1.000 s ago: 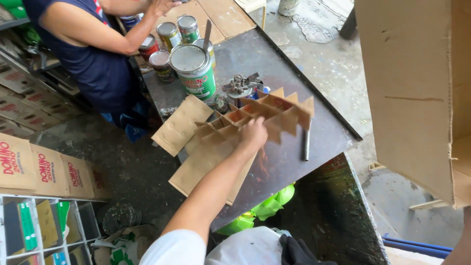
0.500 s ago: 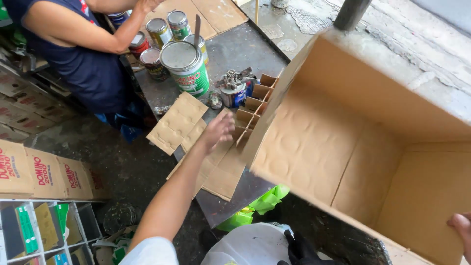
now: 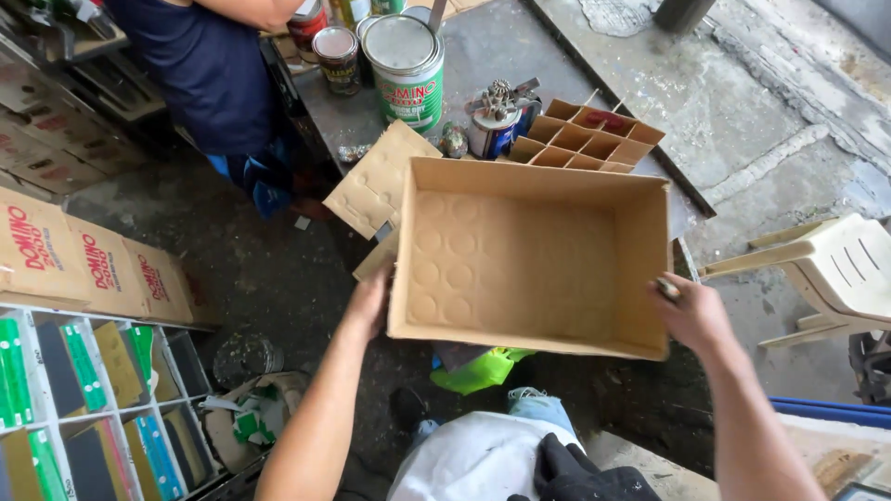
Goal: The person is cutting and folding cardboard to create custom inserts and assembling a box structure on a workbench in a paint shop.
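Head view: open cardboard box [image 3: 529, 260] held over the metal table [image 3: 483, 56], mouth up, round dents pressed into its floor. Left hand [image 3: 371, 301] flat vs. the box's left wall, fingers wrapped on the near corner. Right hand [image 3: 691, 311] gripping the box's right near corner, w/ a small dark object pinched in the fingers; can't tell what it is. Cardboard divider grid [image 3: 594, 139] lying on the table just beyond the box's far wall. Flat cardboard sheet [image 3: 376, 181] w/ round dents left of the box, partly under it. Big green-and-white can [image 3: 408, 70] further back on the table, small cans [image 3: 339, 56] beside it. Another person in a dark blue shirt [image 3: 213, 65] at upper left. Pale plastic chair [image 3: 835, 269] at right. Printed cartons [image 3: 83, 260] on the floor at left.
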